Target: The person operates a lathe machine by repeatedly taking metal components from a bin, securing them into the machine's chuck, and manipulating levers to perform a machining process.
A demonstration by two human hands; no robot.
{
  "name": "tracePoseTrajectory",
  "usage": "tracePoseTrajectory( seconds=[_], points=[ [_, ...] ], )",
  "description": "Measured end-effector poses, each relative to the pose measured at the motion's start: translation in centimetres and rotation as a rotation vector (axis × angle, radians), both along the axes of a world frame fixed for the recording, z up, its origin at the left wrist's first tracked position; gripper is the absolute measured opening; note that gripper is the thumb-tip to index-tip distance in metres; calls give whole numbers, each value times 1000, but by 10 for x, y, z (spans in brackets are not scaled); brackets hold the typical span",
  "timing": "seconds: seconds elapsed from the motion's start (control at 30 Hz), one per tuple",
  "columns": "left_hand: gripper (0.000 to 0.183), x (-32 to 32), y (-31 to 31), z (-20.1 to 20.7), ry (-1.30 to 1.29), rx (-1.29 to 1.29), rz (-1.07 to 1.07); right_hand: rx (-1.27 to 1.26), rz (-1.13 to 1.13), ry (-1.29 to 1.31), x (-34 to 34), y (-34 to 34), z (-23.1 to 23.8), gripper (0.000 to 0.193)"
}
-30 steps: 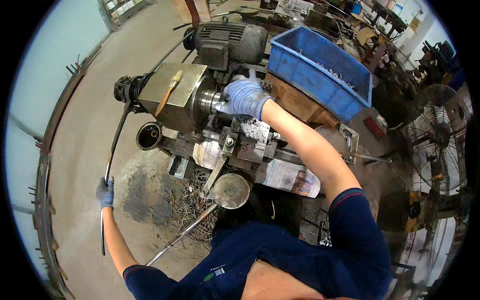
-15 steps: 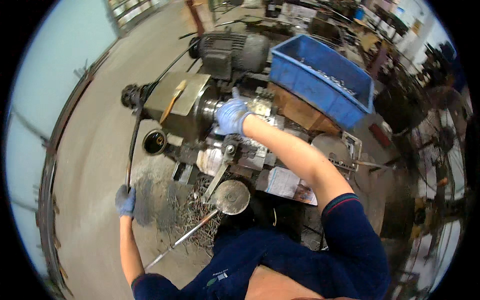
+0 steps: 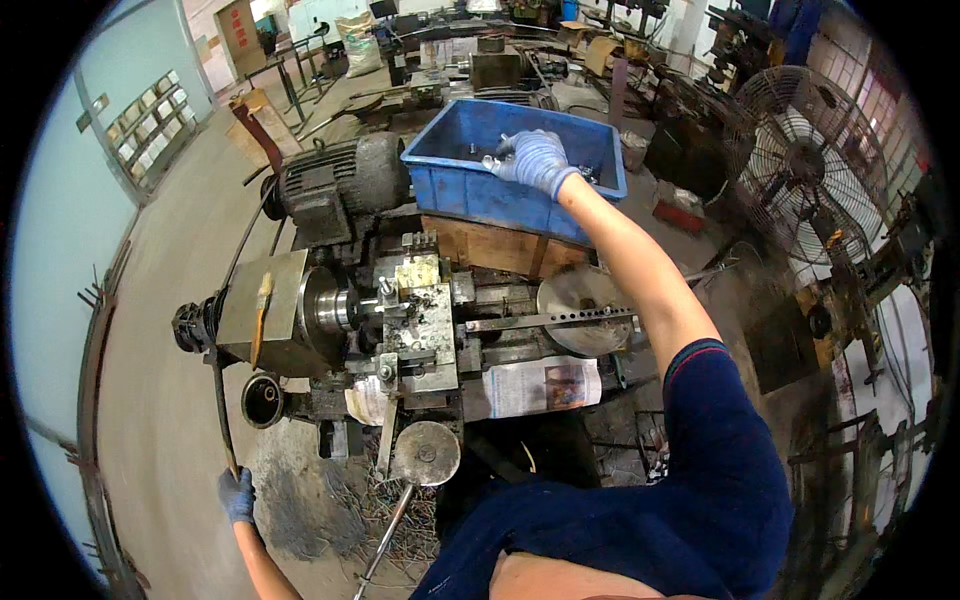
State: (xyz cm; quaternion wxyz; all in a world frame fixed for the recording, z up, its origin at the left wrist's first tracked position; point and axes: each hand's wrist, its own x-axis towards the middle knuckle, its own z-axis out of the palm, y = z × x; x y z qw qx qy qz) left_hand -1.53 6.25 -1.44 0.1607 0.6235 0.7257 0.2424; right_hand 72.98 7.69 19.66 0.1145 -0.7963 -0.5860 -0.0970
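My left hand [image 3: 237,496], in a blue-grey glove, is closed round the lower end of a long dark lever bar [image 3: 224,420] that runs up to the left end of a small lathe [image 3: 268,345]. My right hand [image 3: 540,162], gloved in light blue, is over the near rim of a blue plastic bin [image 3: 480,198]. A small shiny metal part [image 3: 492,163] shows at its closed fingertips; its exact kind cannot be made out. More small metal pieces lie inside the bin, partly hidden by the hand. The lathe's chuck [image 3: 328,311] faces the tool block [image 3: 425,330].
A wooden-handled brush [image 3: 262,318] lies on the headstock cover. An electric motor [image 3: 340,185] stands behind it. Newspaper [image 3: 542,387] covers part of the bed's front. A round plate on a rod [image 3: 427,454] juts toward me above metal shavings [image 3: 340,520]. A large fan [image 3: 805,160] stands right.
My right hand has moved from beside the chuck, up and right to the bin. My left hand still grips the lever bar. The view has shifted, showing more of the workshop's far side.
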Motion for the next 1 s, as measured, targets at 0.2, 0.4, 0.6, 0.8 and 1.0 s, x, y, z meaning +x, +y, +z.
tracePoseTrajectory(
  seconds=[0.2, 0.4, 0.6, 0.8, 1.0],
  points=[
    [25, 4, -1, 13, 65, -108, -55, 502, 114, 214, 30, -30, -3, 48],
    [31, -8, 17, 0, -437, -154, -156, 653, 57, 392, 85, -182, -40, 33],
    [50, 92, -65, 77, -378, -218, 37, 230, -735, 506, 109, -412, -100, 40],
    [50, 89, -18, 26, -36, -267, -48, -168, -1023, 420, 62, -598, -226, 52],
    [49, 80, -8, 18, 92, -286, -68, -646, -1245, 549, 58, -617, -280, 62]
  ],
)
